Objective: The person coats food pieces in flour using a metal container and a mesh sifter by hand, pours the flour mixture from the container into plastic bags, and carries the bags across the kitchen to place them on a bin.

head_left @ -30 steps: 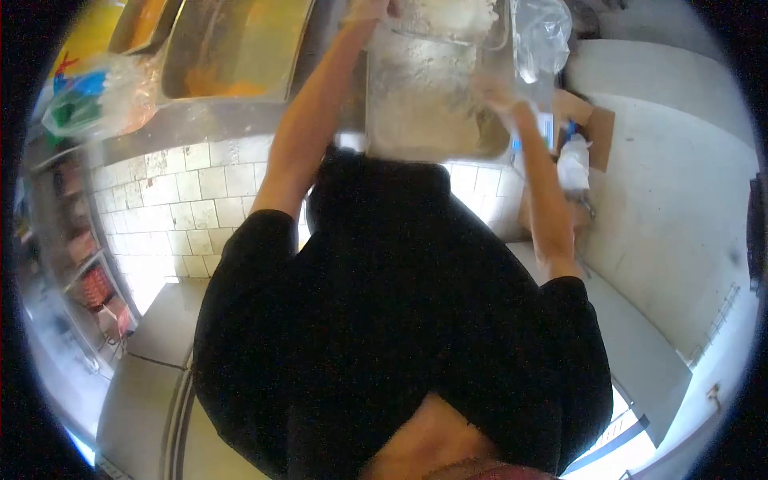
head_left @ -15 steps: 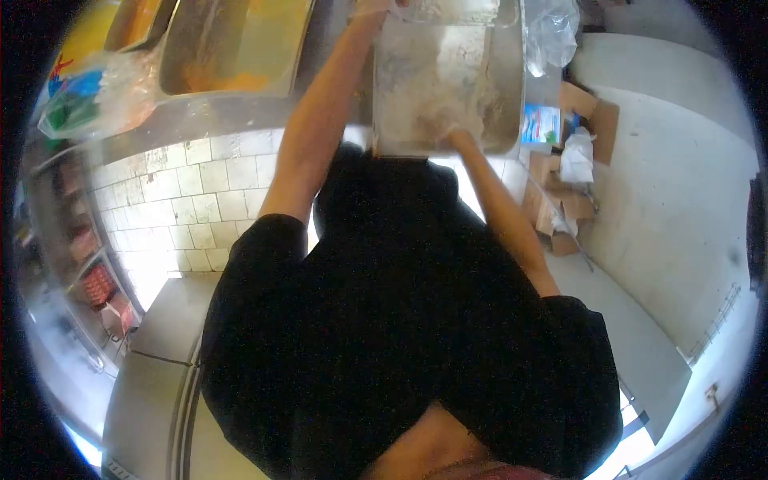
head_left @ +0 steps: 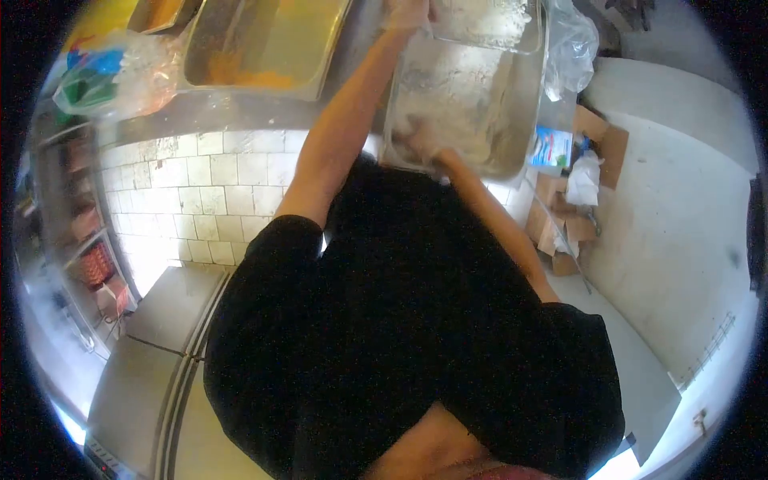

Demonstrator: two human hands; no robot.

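Right hand point(head_left: 426, 144) blurred, left hand point(head_left: 408, 12) cut off.
At the large tray point(head_left: 518, 120)'s near left corner, the fingers point(head_left: 411, 134) smear together; by its left edge, whether the other hand grips anything is unclear. The picture's top edge also crops the white-dusted pan point(head_left: 458, 26).

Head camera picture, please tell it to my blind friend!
A person in black has the right hand in a powdery metal tray, left hand at the edge of a white-dusted pan. An orange-stained tray sits to the left.
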